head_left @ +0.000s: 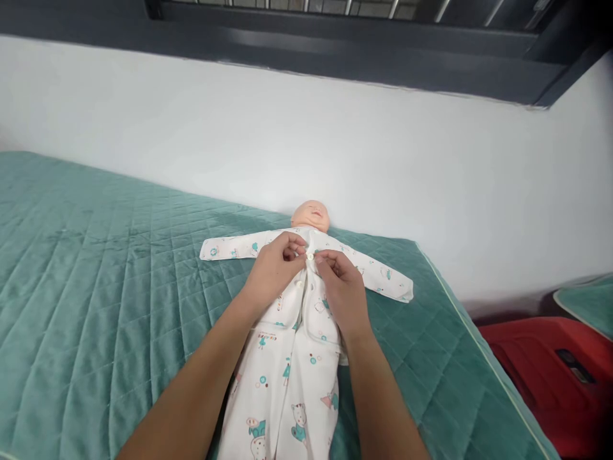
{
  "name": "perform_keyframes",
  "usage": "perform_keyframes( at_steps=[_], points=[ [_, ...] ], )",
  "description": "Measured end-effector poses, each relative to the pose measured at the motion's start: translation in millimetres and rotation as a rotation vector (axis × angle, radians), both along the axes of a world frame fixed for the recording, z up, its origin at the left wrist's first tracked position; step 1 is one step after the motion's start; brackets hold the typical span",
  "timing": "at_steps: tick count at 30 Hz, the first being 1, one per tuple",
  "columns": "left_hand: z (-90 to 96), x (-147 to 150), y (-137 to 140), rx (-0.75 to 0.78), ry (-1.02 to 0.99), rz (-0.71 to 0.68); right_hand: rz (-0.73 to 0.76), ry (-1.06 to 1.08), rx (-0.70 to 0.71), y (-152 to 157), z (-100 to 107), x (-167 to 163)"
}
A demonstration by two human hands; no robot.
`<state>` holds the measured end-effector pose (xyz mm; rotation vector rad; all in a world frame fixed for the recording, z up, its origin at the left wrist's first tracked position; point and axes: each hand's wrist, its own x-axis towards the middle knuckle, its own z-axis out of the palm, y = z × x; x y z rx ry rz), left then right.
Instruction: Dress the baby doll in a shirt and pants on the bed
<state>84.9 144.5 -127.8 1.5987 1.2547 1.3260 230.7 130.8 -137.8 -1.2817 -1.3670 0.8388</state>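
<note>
A baby doll (311, 214) lies on its back, dressed in a white printed baby jacket (385, 276) with its sleeves spread to both sides. White printed baby pants (278, 390) cover its lower body. My left hand (278, 265) pinches the jacket's front edge beside a small white button (310, 256) near the chest. On the other side of that button, my right hand (341, 278) pinches the opposite front edge between thumb and finger. Another button (299, 283) shows lower down, where the front edges lie apart. My fingers partly cover the fabric at the upper button.
A green quilted cover (119, 275) spreads under the doll, its right edge sloping down toward me. Behind it rises a white wall (239, 134) below a dark window frame (335, 48) with bars. A red plastic object (550, 364) stands at the lower right beyond the edge.
</note>
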Motion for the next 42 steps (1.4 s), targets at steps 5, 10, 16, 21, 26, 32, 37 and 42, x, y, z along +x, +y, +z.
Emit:
perform_keyframes(
  at_steps=[5, 10, 16, 21, 26, 32, 37, 42],
  points=[
    [-6.1, 0.4, 3.8, 0.086, 0.086, 0.064, -0.003, 0.002, 0.015, -4.2, -2.6, -0.9],
    [3.3, -7.3, -1.0, 0.014, 0.039, 0.053, -0.023, -0.028, 0.056, -8.8, 4.0, 1.1],
    [23.3, -35.2, -11.5, -0.155, 0.157, -0.329, 0.088, -0.520, -0.065, -31.7, 29.4, 1.4],
    [24.7, -39.9, -13.0, -0.148, 0.305, -0.417, 0.025, -0.809, -0.092, -42.3, 29.9, -10.8],
    [22.2, -37.9, -11.6, -0.074, 0.386, -0.434, 0.135, -0.672, -0.114, -42.2, 28.3, -6.8],
    [23.2, -41.6, -11.9, -0.131, 0.291, -0.504, 0.177, -0.351, -0.233, -37.9, 32.6, 5.8],
    [25.0, -39.7, -13.8, -0.215, 0.047, -0.589, 0.214, -0.032, -0.336, -30.1, 29.2, 13.3],
    [20.9, -38.0, -11.9, -0.273, -0.047, -0.619, 0.267, 0.164, -0.325, -27.8, 24.6, 15.4]
  ],
)
